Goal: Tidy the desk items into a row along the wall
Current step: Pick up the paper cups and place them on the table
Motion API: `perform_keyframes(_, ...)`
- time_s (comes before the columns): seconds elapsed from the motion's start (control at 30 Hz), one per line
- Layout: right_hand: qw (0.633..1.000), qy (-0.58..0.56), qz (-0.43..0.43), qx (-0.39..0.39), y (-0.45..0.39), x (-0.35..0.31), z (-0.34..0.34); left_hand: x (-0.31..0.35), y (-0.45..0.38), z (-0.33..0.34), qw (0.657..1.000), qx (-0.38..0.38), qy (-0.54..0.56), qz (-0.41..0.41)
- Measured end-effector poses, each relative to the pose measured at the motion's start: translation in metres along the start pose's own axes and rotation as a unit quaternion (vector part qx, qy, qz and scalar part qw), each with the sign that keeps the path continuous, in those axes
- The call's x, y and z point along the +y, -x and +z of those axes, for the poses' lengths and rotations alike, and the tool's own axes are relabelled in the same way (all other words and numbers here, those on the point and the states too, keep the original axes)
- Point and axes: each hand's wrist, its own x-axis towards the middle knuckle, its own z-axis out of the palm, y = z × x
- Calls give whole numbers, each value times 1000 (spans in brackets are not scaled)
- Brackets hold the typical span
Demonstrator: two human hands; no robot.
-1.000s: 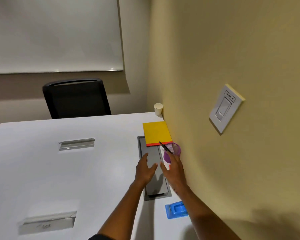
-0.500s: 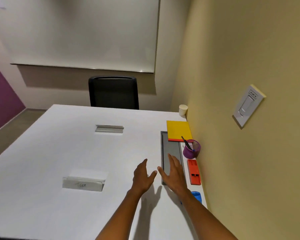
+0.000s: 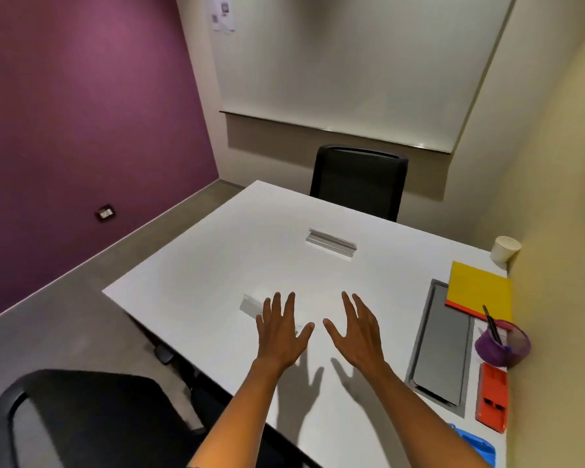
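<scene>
Both hands [image 3: 318,332] empty, fingers spread above counter [image 3: 217,265].
Row by wall [image 3: 554,197] looks complete; worth checking orange case [image 3: 492,401] alignment.

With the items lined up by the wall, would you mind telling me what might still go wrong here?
The purple pen cup holds a leaning pen; a stray brush from the right hand might tip it. The blue item sits at the desk's near edge and may get knocked off. The paper cup by the far corner looks light and easily toppled.
</scene>
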Motion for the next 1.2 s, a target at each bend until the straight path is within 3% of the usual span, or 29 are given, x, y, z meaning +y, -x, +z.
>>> perform_keyframes(0.33, 983, 36, -166, -75, -12, -135, 34, -89, 52, -103, 982, 119, -71, -126)
perform_keyframes(0.57, 955, 40, -278, -96, 13, -264, 63, -165, 107, -187, 956, 202, -103, -185)
perform_keyframes(1.2, 898, 24, -420, -128, 210, -589, 215, -443, 331, -354, 897, 275, -133, -320)
